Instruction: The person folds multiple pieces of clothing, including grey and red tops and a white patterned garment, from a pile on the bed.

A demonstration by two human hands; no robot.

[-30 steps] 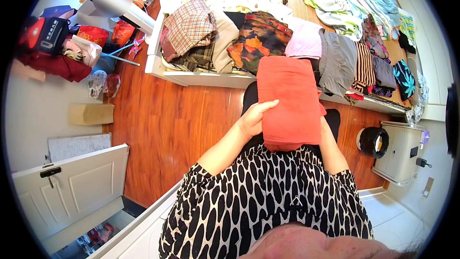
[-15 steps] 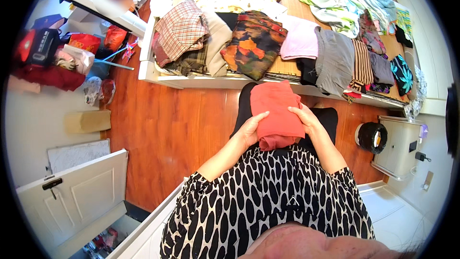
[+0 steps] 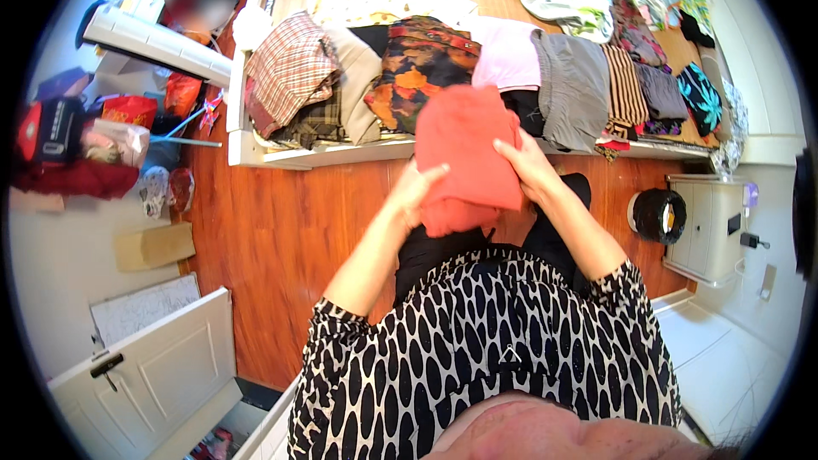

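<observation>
Near the front edge of a white-framed platform (image 3: 332,154), a folded red cloth (image 3: 467,153) is grasped from both sides: the left hand (image 3: 411,192) holds its left edge, the right hand (image 3: 528,168) its right, each thumb on top. Beyond it, a pink garment (image 3: 509,53) and a gray garment (image 3: 575,85) lie side by side.

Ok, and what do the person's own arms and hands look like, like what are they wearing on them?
The sleeves are loose and end around the elbows, with elongated black ovals set in a cream, net-like pattern that matches the top. Below them the forearms are bare. The left hand and right hand are ungloved.
</observation>
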